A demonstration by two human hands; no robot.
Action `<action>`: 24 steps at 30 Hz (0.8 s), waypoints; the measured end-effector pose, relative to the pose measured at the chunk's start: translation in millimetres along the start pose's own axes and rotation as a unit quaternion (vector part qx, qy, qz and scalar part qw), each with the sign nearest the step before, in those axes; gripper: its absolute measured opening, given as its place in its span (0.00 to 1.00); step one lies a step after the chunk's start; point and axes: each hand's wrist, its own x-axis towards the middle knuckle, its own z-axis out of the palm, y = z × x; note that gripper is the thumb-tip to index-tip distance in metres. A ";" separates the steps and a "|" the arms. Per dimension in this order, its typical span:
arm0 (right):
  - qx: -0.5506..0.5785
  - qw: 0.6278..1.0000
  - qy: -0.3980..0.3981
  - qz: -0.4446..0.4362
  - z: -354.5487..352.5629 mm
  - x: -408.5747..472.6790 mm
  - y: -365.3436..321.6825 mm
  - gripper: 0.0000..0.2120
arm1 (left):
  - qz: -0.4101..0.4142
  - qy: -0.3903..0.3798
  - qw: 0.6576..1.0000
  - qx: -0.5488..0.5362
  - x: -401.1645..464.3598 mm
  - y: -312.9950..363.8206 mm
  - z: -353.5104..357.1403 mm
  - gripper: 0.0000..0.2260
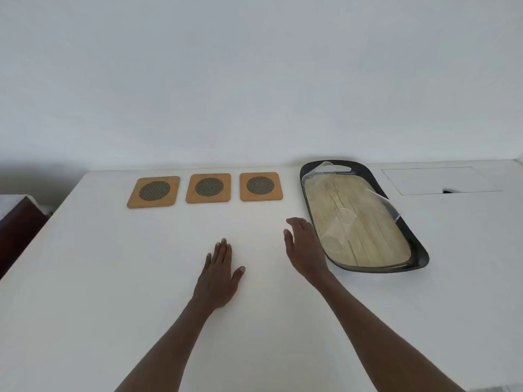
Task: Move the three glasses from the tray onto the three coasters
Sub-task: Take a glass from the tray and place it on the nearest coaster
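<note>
Three square wooden coasters with dark mesh centres lie in a row at the back of the white table: left coaster, middle coaster, right coaster. To their right sits an oval dark-rimmed tray with a pale wood floor. The clear glasses on it are faint: one glass outline shows at the near left, and a larger clear outline covers the far part. My left hand lies flat on the table. My right hand is open, fingers apart, just left of the tray's rim, holding nothing.
A white wall rises behind the table. A dark wooden piece of furniture stands past the table's left edge. A rectangular inset panel with a small dark slot sits in the surface behind and to the right of the tray.
</note>
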 end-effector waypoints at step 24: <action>0.020 0.919 -0.005 0.393 -20.7 17.0 86.5 0.42 | -0.014 0.030 0.999 0.021 14.3 22.9 16.7 0.33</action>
